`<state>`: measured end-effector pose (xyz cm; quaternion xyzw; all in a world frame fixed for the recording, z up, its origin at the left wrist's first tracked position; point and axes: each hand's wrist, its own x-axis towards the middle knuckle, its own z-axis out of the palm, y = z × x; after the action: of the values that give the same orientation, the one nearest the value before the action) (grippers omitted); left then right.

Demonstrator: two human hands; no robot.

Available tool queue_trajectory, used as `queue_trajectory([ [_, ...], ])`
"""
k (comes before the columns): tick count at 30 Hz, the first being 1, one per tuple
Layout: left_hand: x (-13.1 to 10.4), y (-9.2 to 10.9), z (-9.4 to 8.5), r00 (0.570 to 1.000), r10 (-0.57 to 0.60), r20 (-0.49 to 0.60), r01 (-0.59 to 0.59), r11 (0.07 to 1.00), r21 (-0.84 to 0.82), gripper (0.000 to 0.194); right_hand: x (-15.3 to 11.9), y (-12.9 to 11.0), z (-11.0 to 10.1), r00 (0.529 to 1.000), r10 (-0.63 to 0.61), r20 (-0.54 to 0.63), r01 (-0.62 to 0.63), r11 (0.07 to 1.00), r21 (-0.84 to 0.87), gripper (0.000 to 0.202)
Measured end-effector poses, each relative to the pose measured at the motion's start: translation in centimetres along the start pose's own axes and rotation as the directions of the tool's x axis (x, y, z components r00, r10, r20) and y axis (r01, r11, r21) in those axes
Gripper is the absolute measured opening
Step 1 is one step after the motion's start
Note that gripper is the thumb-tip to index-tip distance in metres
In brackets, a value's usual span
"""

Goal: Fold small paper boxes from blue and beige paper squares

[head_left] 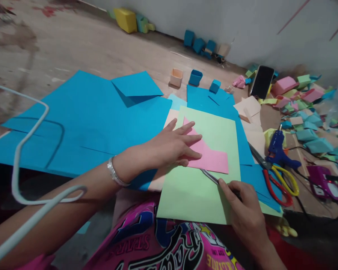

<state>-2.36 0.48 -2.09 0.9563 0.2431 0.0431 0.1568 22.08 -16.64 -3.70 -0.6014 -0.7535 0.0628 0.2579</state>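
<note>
A pink paper piece (pixel 215 160) lies on a pale green sheet (pixel 191 195). My left hand (pixel 176 144) rests on its left part, palm down with the fingers spread. In my right hand (pixel 243 202) is a slim grey metal tool (pixel 210 176), held near the lower right of the sheet. The tool's tip touches or nearly touches the bottom edge of the pink piece. My fingers hide the tool's handle, so its kind is unclear.
Large blue sheets (pixel 101 123) spread leftward. Scissors (pixel 273 176), a blue glue gun (pixel 277 148) and a purple device (pixel 323 182) lie right. Behind are a phone (pixel 261 81), small paper boxes (pixel 195 77) and piled folded pieces (pixel 311 123). A white cable (pixel 30 135) crosses the left foreground.
</note>
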Motion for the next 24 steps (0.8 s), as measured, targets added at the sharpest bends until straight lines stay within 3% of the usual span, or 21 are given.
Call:
queue_trajectory([
  [4,0.2,0.2,-0.3,1.0,-0.013,0.022,0.013,1.0,-0.006,0.03,0.6,-1.1,0.6,0.996,0.087,0.0,-0.087,0.995,0.038,0.023],
  [9,0.1,0.3,-0.6,0.999,-0.019,0.043,0.021,0.999,-0.045,0.032,0.6,-1.2,1.4,0.983,0.132,0.127,-0.14,0.989,0.056,0.027],
  [16,-0.2,0.3,-0.7,1.0,-0.006,0.027,0.008,0.998,-0.064,0.031,1.9,-2.7,2.3,0.948,0.286,0.139,-0.308,0.937,0.168,0.038],
  [24,0.0,0.2,-0.6,0.999,-0.015,0.03,0.016,0.998,-0.056,0.031,2.8,-4.5,3.2,0.947,0.249,0.202,-0.29,0.933,0.211,0.033],
])
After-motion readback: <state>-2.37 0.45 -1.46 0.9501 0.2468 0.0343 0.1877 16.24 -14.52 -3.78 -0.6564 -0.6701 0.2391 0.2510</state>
